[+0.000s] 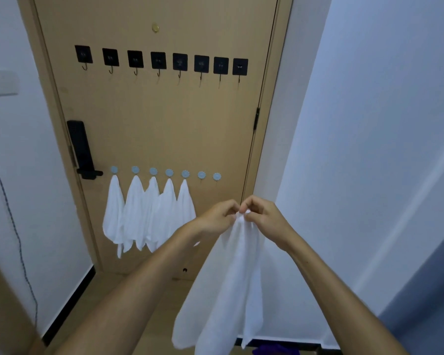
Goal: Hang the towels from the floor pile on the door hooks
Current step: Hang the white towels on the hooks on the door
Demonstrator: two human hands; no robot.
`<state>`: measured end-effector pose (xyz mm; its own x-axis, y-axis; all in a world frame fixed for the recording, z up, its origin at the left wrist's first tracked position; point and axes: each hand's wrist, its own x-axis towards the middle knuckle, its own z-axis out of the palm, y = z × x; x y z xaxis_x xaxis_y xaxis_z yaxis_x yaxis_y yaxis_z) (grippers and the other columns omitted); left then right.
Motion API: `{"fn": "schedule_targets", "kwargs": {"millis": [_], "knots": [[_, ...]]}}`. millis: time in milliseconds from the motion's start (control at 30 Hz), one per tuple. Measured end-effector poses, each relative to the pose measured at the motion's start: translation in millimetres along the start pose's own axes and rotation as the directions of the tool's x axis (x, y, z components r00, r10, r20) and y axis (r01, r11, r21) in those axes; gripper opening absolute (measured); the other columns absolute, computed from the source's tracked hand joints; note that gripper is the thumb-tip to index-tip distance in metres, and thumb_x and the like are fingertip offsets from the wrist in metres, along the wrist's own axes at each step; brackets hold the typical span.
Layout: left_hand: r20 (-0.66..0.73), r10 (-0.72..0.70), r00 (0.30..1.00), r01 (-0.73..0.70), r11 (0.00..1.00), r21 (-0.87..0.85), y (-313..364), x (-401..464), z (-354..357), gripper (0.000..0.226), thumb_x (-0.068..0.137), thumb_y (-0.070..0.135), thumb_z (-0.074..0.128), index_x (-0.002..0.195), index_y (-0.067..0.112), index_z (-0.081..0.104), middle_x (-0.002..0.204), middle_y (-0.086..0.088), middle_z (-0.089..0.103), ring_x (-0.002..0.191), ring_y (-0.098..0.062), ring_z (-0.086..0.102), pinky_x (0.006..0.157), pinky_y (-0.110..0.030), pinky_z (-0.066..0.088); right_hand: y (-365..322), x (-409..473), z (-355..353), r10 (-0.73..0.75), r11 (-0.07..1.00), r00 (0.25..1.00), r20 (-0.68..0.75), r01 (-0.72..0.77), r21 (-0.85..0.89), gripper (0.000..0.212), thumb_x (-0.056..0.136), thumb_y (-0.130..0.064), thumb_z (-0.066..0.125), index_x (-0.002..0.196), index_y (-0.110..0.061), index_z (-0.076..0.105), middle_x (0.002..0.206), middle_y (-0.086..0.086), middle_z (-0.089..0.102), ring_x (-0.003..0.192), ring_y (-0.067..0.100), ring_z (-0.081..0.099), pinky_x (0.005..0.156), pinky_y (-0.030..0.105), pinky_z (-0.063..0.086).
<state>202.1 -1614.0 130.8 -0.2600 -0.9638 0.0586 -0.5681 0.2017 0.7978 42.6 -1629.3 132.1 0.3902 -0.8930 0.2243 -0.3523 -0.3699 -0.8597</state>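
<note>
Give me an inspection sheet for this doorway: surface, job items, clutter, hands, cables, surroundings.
Surface: tan door, shut, with a black lock handle.
Job's things: five white towels hang on the five leftmost blue hooks; the two blue hooks on the right are bare; all eight black hooks are bare; one white towel is held up in front of the door.
Clutter: a purple item at the bottom edge, too cut off to identify.
Hands: left hand and right hand pinch the held towel's top together.
Cables: a dark cord runs down the left wall.
Surroundings: white walls, black skirting.
</note>
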Motion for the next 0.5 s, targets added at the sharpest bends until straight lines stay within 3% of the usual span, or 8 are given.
{"fn": "schedule_targets", "kwargs": {"millis": [67, 133, 200, 267, 367, 500], "knots": [[0.030, 0.010, 0.999, -0.010, 1.000, -0.016, -5.2, -2.2, -2.1, 0.015, 0.098, 0.011, 0.043, 0.096, 0.015, 0.057, 0.088, 0.002, 0.054, 0.080, -0.012, 0.049, 0.072, -0.025, 0.039, -2.4, 0.0, 2.8, 0.008, 1.000, 1.000, -0.004, -0.008, 0.024, 0.011, 0.072, -0.010, 0.050, 0.076, -0.018, 0.056, 0.072, -0.006, 0.055, 0.068, 0.011, 0.044, 0.062, 0.023, 0.033], [0.029, 0.024, 0.999, -0.024, 1.000, 0.003, -10.8, -4.5, -6.8, 0.014, 0.096, 0.012, 0.047, 0.086, 0.017, 0.056, 0.077, 0.004, 0.048, 0.069, -0.011, 0.042, 0.065, -0.024, 0.035, -2.7, 1.4, 6.2, 0.034, 0.999, 0.999, -0.023, -0.033, 0.017, 0.012, 0.067, -0.015, 0.050, 0.076, -0.020, 0.056, 0.073, -0.003, 0.055, 0.069, 0.013, 0.045, 0.063, 0.026, 0.035], [0.011, 0.048, 0.999, -0.048, 0.998, 0.038, -15.1, -8.0, -13.3, 0.011, 0.093, 0.012, 0.051, 0.085, 0.017, 0.057, 0.075, 0.005, 0.050, 0.067, -0.009, 0.043, 0.062, -0.022, 0.035, -1.8, 2.4, 11.3, 0.050, 0.997, 0.998, -0.034, -0.052, -0.054, 0.015, 0.069, -0.014, 0.049, 0.077, -0.022, 0.058, 0.073, 0.002, 0.055, 0.067, 0.014, 0.045, 0.063, 0.029, 0.036], [-0.012, 0.081, 0.997, -0.080, 0.994, 0.074, -17.8, -11.4, -21.0, 0.010, 0.090, 0.014, 0.054, 0.083, 0.020, 0.057, 0.075, 0.008, 0.052, 0.066, -0.006, 0.044, 0.061, -0.020, 0.036, -1.5, 3.1, 19.0, 0.055, 0.990, 0.998, 0.028, -0.050, -0.135, 0.007, 0.075, -0.023, 0.055, 0.079, -0.022, 0.061, 0.070, -0.005, 0.055, 0.063, 0.008, 0.046, 0.061, 0.024, 0.036], [-0.028, 0.112, 0.993, -0.108, 0.986, 0.125, -22.0, -17.6, -32.3, 0.011, 0.089, 0.020, 0.058, 0.079, 0.024, 0.057, 0.073, 0.012, 0.053, 0.065, -0.003, 0.045, 0.060, -0.018, 0.036, -2.8, 5.0, 33.0, 0.022, 0.987, 0.992, 0.126, -0.001, -0.163, 0.014, 0.090, -0.028, 0.058, 0.087, -0.016, 0.064, 0.072, -0.012, 0.056, 0.067, 0.004, 0.049, 0.065, 0.021, 0.036], [-0.001, 0.085, 0.996, -0.085, 0.996, -0.016, -35.4, -28.5, -48.7, 0.004, 0.091, 0.020, 0.058, 0.093, 0.018, 0.061, 0.084, 0.008, 0.058, 0.072, -0.004, 0.050, 0.065, -0.015, 0.039, -9.7, 11.0, 47.5, -0.001, 0.997, 0.996, 0.089, 0.009, -0.080, 0.014, 0.093, -0.019, 0.056, 0.083, -0.012, 0.063, 0.072, -0.011, 0.056, 0.068, 0.005, 0.048, 0.068, 0.022, 0.036]]}}
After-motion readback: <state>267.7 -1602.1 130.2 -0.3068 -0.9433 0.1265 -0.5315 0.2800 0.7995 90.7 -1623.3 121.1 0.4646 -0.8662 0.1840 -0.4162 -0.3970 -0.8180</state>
